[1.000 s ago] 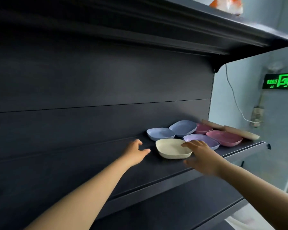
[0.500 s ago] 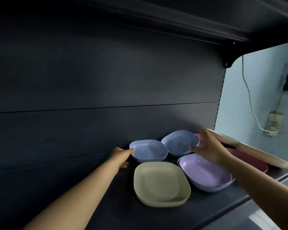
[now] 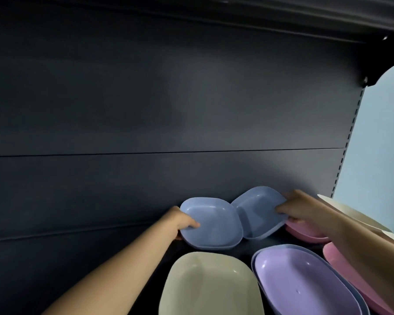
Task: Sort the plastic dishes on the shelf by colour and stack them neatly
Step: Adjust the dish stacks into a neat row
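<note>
Two blue dishes stand tilted against the shelf's back wall. My left hand (image 3: 182, 221) grips the left blue dish (image 3: 214, 223) at its left rim, thumb inside. My right hand (image 3: 298, 208) pinches the right blue dish (image 3: 257, 212) at its right rim. In front lie a cream dish (image 3: 209, 285) and a purple dish (image 3: 302, 280) nested in a blue one. Pink dishes (image 3: 305, 230) sit at the right, partly hidden by my right forearm.
The dark shelf (image 3: 246, 246) has a dark back panel (image 3: 168, 110) close behind the dishes and another shelf overhead. Cream dishes (image 3: 350, 212) lean at the far right edge. A slotted upright (image 3: 348, 142) ends the shelf at the right.
My view moved closer. Both hands reached the blue dishes and took hold of their rims; both dishes are now tipped up off the shelf.
</note>
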Motion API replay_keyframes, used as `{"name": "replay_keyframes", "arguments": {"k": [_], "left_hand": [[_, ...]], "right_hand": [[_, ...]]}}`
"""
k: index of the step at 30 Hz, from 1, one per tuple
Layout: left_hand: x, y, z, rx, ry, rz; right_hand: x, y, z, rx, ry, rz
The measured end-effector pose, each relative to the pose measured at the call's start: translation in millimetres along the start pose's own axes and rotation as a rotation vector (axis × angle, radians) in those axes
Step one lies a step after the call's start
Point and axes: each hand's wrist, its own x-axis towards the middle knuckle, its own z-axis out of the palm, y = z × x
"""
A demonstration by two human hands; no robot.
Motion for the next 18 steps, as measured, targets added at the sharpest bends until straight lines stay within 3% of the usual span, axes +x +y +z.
{"name": "replay_keyframes", "arguments": {"k": [3, 8, 14, 18], "left_hand": [[1, -1, 5, 0.023, 0.073, 0.009], [-11, -10, -14, -0.232, 0.141, 0.006], [-53, -32, -92, -0.643, 0.238, -0.025], [-100, -68, -155, -0.765, 0.348, 0.041]], "right_hand": [[9, -8, 3, 0.065, -0.036, -0.026], [4, -22, 1, 0.152, -0.015, -0.055], [-28, -70, 10, 0.57, -0.034, -0.112], [-79, -133, 41, 0.747, -0.096, -0.166]]}}
